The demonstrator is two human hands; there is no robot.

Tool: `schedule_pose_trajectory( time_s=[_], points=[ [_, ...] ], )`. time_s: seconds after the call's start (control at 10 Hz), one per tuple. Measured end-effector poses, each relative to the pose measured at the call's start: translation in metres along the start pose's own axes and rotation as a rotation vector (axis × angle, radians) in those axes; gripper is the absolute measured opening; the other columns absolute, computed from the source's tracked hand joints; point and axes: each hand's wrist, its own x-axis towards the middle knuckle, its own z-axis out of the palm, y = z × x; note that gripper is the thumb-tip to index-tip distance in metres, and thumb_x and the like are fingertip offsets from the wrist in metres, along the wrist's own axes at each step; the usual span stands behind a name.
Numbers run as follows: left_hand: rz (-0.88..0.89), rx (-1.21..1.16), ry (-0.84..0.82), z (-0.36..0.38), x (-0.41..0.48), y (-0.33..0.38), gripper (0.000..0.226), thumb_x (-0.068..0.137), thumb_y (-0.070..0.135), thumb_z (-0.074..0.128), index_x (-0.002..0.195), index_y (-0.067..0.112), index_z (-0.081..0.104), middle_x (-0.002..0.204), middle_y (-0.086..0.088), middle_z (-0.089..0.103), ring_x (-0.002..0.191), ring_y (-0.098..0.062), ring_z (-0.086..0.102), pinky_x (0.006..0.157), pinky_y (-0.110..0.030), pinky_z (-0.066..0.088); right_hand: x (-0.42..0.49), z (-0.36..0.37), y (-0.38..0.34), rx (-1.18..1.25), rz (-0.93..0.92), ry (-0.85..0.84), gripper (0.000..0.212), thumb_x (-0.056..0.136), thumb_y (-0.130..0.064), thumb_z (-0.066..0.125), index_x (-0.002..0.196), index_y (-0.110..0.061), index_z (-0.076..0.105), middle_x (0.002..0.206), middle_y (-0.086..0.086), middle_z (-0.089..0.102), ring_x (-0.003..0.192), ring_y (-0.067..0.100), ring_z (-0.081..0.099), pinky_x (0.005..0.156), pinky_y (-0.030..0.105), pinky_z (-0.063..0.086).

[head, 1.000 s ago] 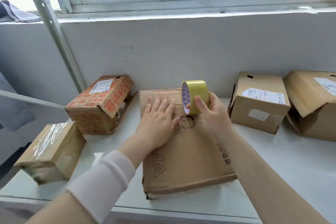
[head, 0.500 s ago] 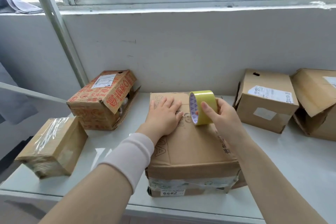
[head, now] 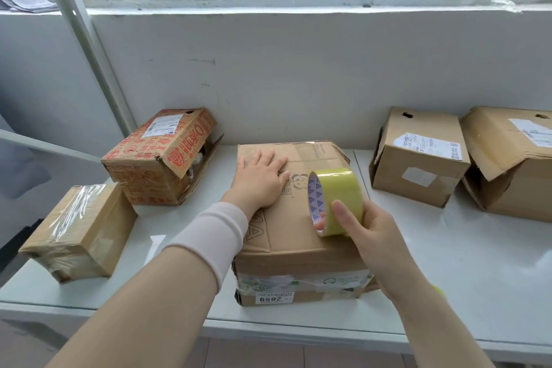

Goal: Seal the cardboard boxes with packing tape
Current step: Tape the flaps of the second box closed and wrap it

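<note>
Head view only.
- Yellow-green roll of packing tape is now over near half of large brown cardboard box, which sits mid white shelf.
- Right hand grips roll: thumb on outer face, fingertips in core.
- Left hand lies flat on far part of lid, fingers straight and close together.
- Against earlier frame: roll came from far edge toward us; left hand stayed.
- We judge strip is being drawn along seam. Strip itself is hard to see.

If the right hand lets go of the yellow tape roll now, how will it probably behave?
The tape roll is round and held upright, rim downward, so it would likely roll across the box top. It seems light: the right hand holds it by thumb and fingers only. Its ring probably stays stiff.
</note>
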Motion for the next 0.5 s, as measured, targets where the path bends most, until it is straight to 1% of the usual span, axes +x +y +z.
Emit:
schedule_pose_trajectory(
  time_s=[0.1, 0.2, 0.3, 0.4, 0.5],
  points=[
    [-0.003, -0.006, 0.002, -0.001, 0.000, 0.000, 0.049, 0.102, 0.044, 0.021, 0.149, 0.031, 0.019, 0.160, 0.001, 0.007, 0.147, -0.021, 0.002, 0.116, -0.047, -0.002, -0.002, 0.005, -0.004, 0.016, 0.011, 0.066, 0.036, 0.073, -0.053, 0.052, 0.088, -0.023, 0.065, 0.069, -0.006, 0.073, 0.070, 0.002, 0.066, 0.068, 0.017, 0.046],
    [-0.005, -0.005, -0.007, -0.002, -0.001, 0.000, 0.049, 0.102, 0.043, 0.021, 0.149, 0.032, 0.019, 0.160, 0.002, 0.007, 0.147, -0.021, 0.001, 0.116, -0.046, -0.002, -0.018, -0.001, -0.017, 0.033, 0.035, 0.126, 0.032, 0.073, -0.052, 0.053, 0.083, -0.022, 0.064, 0.063, -0.005, 0.071, 0.055, 0.000, 0.062, 0.051, 0.014, 0.046],
    [-0.001, 0.003, 0.000, -0.002, -0.002, 0.001, 0.048, 0.102, 0.043, 0.020, 0.149, 0.032, 0.019, 0.160, 0.002, 0.007, 0.147, -0.021, 0.001, 0.116, -0.046, -0.002, -0.044, -0.009, -0.019, 0.002, 0.054, 0.118, 0.036, 0.066, -0.055, 0.054, 0.084, -0.024, 0.062, 0.064, -0.006, 0.071, 0.059, 0.002, 0.064, 0.058, 0.018, 0.047],
    [-0.001, -0.003, 0.006, 0.000, -0.001, 0.001, 0.048, 0.102, 0.043, 0.020, 0.149, 0.032, 0.019, 0.160, 0.001, 0.007, 0.147, -0.022, 0.001, 0.116, -0.047, -0.002, -0.062, -0.010, -0.006, 0.090, 0.053, 0.098, 0.042, 0.071, -0.060, 0.068, 0.092, -0.025, 0.062, 0.075, -0.004, 0.074, 0.076, 0.003, 0.067, 0.071, 0.016, 0.049],
    [-0.004, -0.003, 0.007, -0.001, -0.001, 0.001, 0.048, 0.102, 0.043, 0.020, 0.149, 0.032, 0.020, 0.160, 0.002, 0.007, 0.147, -0.022, 0.002, 0.117, -0.046, -0.002, -0.067, -0.007, 0.003, 0.080, 0.024, 0.057, 0.054, 0.054, -0.062, 0.069, 0.089, -0.021, 0.066, 0.082, -0.002, 0.074, 0.085, 0.007, 0.067, 0.078, 0.019, 0.051]
  ],
)
